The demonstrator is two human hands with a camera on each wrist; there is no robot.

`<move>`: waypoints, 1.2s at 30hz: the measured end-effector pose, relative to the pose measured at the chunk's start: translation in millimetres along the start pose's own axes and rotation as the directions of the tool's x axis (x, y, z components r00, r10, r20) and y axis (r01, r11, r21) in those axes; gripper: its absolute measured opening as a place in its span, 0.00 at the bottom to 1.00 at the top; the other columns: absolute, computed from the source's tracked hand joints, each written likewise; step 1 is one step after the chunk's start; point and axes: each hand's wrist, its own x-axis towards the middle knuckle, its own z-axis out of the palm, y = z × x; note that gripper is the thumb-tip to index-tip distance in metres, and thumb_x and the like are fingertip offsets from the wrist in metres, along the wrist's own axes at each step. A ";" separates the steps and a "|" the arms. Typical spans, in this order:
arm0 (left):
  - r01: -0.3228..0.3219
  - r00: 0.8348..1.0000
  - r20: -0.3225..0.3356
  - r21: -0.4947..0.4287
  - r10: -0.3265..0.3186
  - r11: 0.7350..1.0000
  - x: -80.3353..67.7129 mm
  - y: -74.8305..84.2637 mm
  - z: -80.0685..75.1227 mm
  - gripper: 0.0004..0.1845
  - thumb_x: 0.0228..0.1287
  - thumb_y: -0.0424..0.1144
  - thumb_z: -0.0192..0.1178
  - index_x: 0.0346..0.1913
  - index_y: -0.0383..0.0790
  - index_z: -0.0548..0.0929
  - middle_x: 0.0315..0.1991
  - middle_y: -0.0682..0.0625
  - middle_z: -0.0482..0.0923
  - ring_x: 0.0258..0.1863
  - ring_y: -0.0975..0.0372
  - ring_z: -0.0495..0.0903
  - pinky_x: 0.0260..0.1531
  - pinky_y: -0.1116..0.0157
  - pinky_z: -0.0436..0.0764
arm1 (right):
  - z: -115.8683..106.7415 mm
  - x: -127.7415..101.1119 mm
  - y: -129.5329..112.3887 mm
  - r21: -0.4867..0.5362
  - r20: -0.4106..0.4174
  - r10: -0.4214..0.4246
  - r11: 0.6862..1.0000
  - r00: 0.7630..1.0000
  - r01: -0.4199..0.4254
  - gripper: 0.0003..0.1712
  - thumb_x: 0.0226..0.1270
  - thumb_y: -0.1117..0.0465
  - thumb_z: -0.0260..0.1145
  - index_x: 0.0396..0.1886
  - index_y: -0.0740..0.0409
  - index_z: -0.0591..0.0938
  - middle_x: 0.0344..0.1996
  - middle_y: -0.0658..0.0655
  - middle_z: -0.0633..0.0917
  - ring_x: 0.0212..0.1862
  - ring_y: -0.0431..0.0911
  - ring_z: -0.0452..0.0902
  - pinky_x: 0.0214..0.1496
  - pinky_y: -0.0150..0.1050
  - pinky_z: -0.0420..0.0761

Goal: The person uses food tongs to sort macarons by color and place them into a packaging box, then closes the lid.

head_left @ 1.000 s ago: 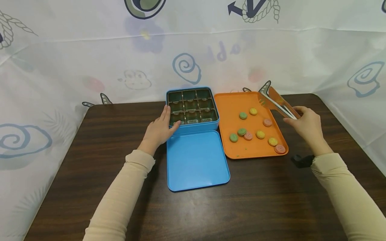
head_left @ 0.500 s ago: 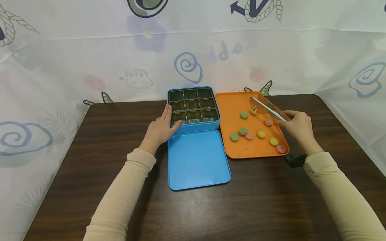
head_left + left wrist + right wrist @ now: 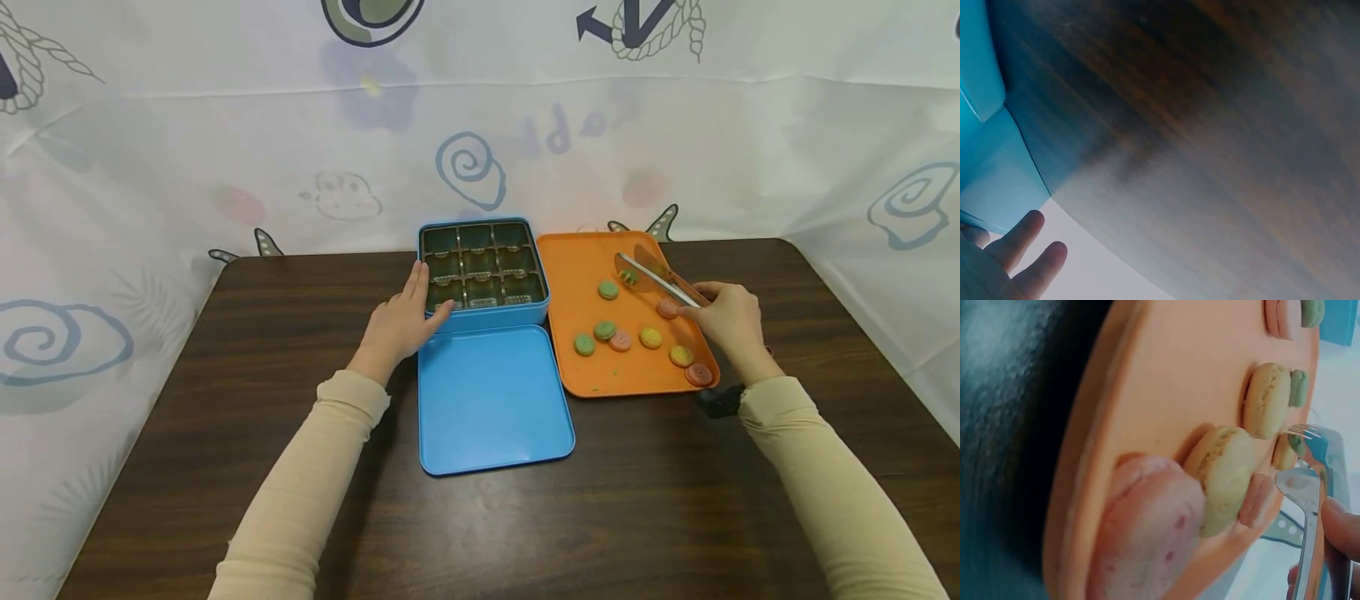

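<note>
While the right hand (image 3: 731, 321) pinches the tongs (image 3: 660, 277) between thumb and fingers, their tips bracket a yellow macaron (image 3: 628, 277) at the far right of the orange tray (image 3: 585, 377); whether they bite on it, cannot tell. Left hand (image 3: 399, 323) grasps nothing, its straight fingers laid along the left wall of the blue box (image 3: 487, 318). Chief risk, I judge: a slip. One tip is forked, the other broad and smooth, so uneven pressure might roll the round shell out or crack it. A green macaron (image 3: 608, 290) lies near on the left and could be nudged. A pink macaron (image 3: 667, 309) sits close by the thumb — a low wrist might shove it against the right rim. Near right corner is tight too: another pink macaron (image 3: 699, 374) rests there, hard by the edge. Box stands just left of the tray, its raised wall something to clear; its dark insert (image 3: 477, 275) has nine compartments. Lid (image 3: 495, 400) lies at the box's near side. Far rim of the tray backs onto the printed cloth (image 3: 570, 187), so little room there; bare table (image 3: 645, 492) gives plenty on the near side.
</note>
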 end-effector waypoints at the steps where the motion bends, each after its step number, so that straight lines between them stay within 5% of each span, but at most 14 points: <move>1: 0.001 1.000 -0.001 -0.001 -0.001 1.000 0.0 0.0 0.0 0.45 0.71 0.66 0.34 0.77 0.43 0.32 0.78 0.49 0.29 0.60 0.42 0.72 0.55 0.46 0.72 | 0.8 0.4 0.2 0.000 0.002 0.005 1.000 1.000 -0.005 0.26 0.61 0.59 0.68 0.54 0.72 0.79 0.48 0.75 0.81 0.46 0.66 0.76 0.47 0.57 0.74; 11: -0.002 1.000 -0.007 0.008 0.002 1.000 -0.6 -0.9 0.6 0.45 0.71 0.66 0.33 0.76 0.43 0.31 0.78 0.48 0.30 0.46 0.44 0.80 0.39 0.51 0.76 | 3.2 2.4 -0.2 0.002 0.004 0.037 0.999 0.999 -0.037 0.25 0.61 0.59 0.68 0.54 0.72 0.79 0.49 0.75 0.81 0.47 0.67 0.74 0.48 0.57 0.74; 25: -0.003 1.000 -0.008 0.000 0.003 1.000 -0.3 -0.9 1.1 0.45 0.71 0.66 0.34 0.76 0.42 0.32 0.78 0.48 0.30 0.39 0.46 0.81 0.36 0.52 0.76 | 5.9 6.4 3.8 -0.014 -0.051 0.060 0.998 0.997 -0.060 0.24 0.59 0.60 0.70 0.52 0.70 0.81 0.43 0.73 0.83 0.44 0.64 0.75 0.40 0.51 0.71; 31: -0.005 1.000 -0.011 -0.003 0.005 1.000 0.0 -0.6 1.1 0.45 0.71 0.66 0.34 0.77 0.42 0.33 0.78 0.48 0.31 0.43 0.45 0.80 0.28 0.56 0.73 | 4.6 6.1 0.6 0.016 -0.041 0.069 0.998 0.997 -0.068 0.24 0.60 0.61 0.69 0.54 0.71 0.80 0.45 0.75 0.82 0.46 0.66 0.75 0.48 0.57 0.72; 36: -0.001 1.000 0.000 -0.011 0.001 1.000 -1.3 -0.3 0.0 0.45 0.71 0.66 0.34 0.76 0.43 0.31 0.78 0.48 0.29 0.54 0.42 0.77 0.38 0.52 0.76 | 2.8 5.8 -1.7 0.034 -0.036 0.075 0.997 0.997 -0.074 0.24 0.62 0.61 0.67 0.55 0.71 0.79 0.46 0.75 0.82 0.46 0.66 0.75 0.47 0.56 0.74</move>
